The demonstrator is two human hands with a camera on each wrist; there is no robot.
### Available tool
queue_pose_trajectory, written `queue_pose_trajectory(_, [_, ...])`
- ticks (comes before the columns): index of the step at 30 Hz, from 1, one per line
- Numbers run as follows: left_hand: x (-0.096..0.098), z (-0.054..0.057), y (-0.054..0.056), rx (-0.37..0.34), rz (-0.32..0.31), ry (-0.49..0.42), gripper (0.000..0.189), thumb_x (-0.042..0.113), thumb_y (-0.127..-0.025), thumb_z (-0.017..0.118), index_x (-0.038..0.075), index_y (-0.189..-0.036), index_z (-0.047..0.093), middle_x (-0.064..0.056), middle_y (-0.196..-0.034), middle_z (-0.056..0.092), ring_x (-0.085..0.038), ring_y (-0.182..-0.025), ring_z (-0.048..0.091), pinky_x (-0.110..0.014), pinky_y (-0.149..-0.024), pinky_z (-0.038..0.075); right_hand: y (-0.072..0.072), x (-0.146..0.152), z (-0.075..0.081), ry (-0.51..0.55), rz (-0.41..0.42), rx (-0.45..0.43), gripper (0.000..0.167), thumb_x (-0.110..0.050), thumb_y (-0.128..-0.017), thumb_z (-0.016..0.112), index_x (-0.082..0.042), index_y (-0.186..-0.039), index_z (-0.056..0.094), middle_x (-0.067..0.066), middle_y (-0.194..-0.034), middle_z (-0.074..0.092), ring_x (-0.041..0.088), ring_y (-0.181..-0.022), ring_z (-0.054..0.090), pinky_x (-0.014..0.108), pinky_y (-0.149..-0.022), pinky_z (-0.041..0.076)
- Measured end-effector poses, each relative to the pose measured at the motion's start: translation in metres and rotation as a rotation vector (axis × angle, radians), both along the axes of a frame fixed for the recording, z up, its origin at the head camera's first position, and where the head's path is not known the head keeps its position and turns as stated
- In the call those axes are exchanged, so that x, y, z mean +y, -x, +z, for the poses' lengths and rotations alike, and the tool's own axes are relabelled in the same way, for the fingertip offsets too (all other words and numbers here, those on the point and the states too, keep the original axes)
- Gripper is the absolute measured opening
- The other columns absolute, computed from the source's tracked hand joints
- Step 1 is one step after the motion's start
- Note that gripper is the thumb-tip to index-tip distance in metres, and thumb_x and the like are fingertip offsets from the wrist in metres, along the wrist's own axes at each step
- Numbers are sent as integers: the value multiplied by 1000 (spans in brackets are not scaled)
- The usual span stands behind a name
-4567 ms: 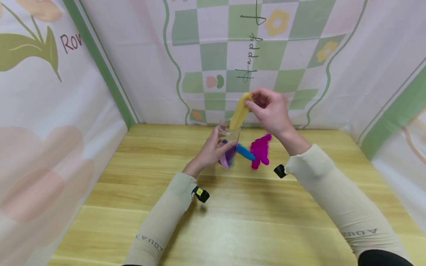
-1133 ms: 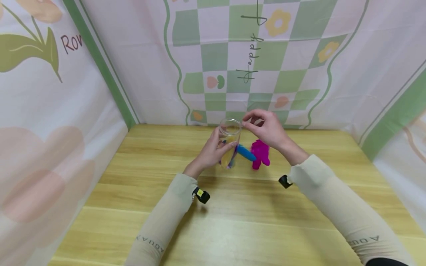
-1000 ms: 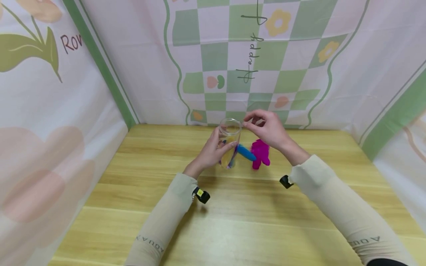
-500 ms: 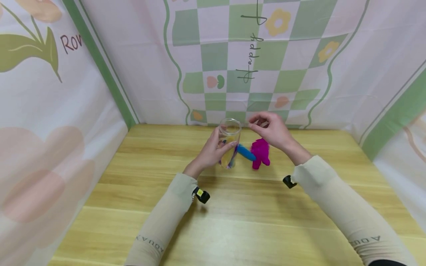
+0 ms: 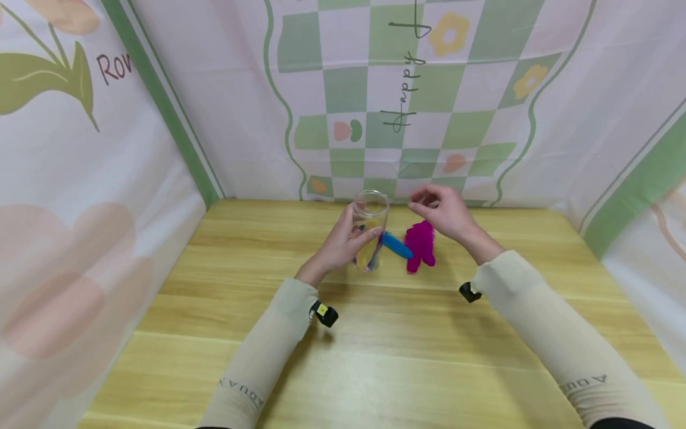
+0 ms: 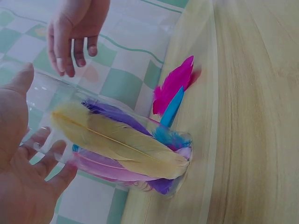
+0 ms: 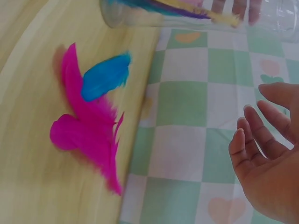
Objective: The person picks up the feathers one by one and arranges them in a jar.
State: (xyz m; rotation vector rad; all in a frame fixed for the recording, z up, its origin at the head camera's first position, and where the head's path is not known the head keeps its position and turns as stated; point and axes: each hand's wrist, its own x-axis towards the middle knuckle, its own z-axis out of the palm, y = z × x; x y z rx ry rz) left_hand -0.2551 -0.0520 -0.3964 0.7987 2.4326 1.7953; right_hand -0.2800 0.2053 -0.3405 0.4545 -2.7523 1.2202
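A clear jar (image 5: 371, 205) stands near the back of the table, gripped round its side by my left hand (image 5: 343, 239). Inside the jar a yellow feather (image 6: 126, 140) lies against the wall, with a purple feather (image 6: 114, 112), a pink feather (image 6: 107, 168) and some blue ones around it. My right hand (image 5: 442, 211) hovers to the right of the jar, apart from it, fingers loosely bent and holding nothing. Below that hand, magenta feathers (image 5: 420, 247) lie on the table, and a blue feather (image 5: 397, 245) lies between them and the jar.
The wooden table (image 5: 343, 357) carries all of this. A printed cloth with green checks (image 5: 343, 89) hangs right behind the table's back edge, and another cloth (image 5: 80, 238) hangs on the left. A small black camera (image 5: 324, 313) sits at my left wrist.
The yellow feather, earlier pinched by my right hand above the jar mouth, is now inside the jar. My right hand has since drawn away to the right. The left hand keeps its hold.
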Motion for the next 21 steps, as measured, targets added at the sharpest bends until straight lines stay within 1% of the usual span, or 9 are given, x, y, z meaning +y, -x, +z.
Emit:
queue_pose_trajectory(5, [0,0,0,2,-6,2,65,30,-103,63,10,-153,27,-14,-153,37,-27,-139,45,-45,-113,45,2,3,-6,-11,1,-18,27,-24,-101,67,-3,-118,69,15,-111,69,29,-100,61,30,-73,53])
queue_pose_trajectory(8, [0,0,0,3,-11,-8,66,27,-103,64,8,-153,27,-16,-153,38,-29,-138,46,-47,-112,45,4,4,-10,-22,3,-30,28,-24,-101,67,-3,-118,69,16,-112,69,30,-102,61,32,-75,53])
queue_pose_trajectory(10, [-1,0,0,4,-13,-18,66,26,-103,64,7,-154,28,-15,-152,39,-30,-138,46,-48,-111,46,7,5,-12,-26,1,-40,27,-23,-100,68,-3,-118,69,16,-112,69,30,-103,61,33,-76,53])
queue_pose_trajectory(13, [-1,0,1,6,-18,-30,66,26,-103,64,6,-154,27,-16,-153,38,-31,-138,46,-49,-111,46,9,6,-16,-31,4,-53,26,-21,-100,67,-2,-118,68,16,-113,69,31,-104,60,36,-79,52])
queue_pose_trajectory(19, [-1,-2,3,19,-16,-15,65,27,-103,64,6,-152,27,-19,-153,38,-27,-138,47,-45,-110,47,14,10,-24,-48,7,-71,28,-22,-101,66,-1,-119,68,19,-116,68,32,-106,59,38,-81,52])
queue_pose_trajectory(21, [-1,-3,3,22,-14,-12,63,28,-103,64,8,-151,28,-17,-152,39,-26,-137,47,-44,-110,48,15,11,-26,-48,7,-70,28,-22,-101,66,0,-119,67,20,-116,68,33,-105,60,37,-81,52])
